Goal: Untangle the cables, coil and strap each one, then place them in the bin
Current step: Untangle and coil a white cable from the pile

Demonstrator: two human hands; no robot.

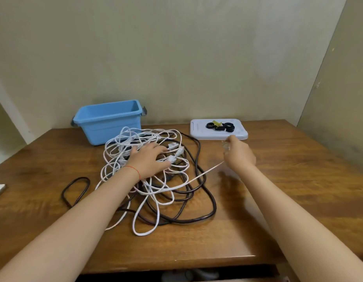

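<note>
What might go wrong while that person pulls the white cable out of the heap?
The right hand pulls a taut white cable that runs back through the tangled heap of white and dark brown cables; pulling harder could tighten knots. The left hand only presses flat on the heap, so it might slide. Nearby, black strap rolls on the pale lid could get knocked.

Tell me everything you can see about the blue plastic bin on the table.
The blue plastic bin is a rectangular open tub with a rolled rim and a grey clip handle at each short end. It stands upright at the back of the brown wooden table, close to the wall. What shows of its inside is bare. The tangled white cable lies just in front of it; contact is unclear. Neither hand touches it.
</note>
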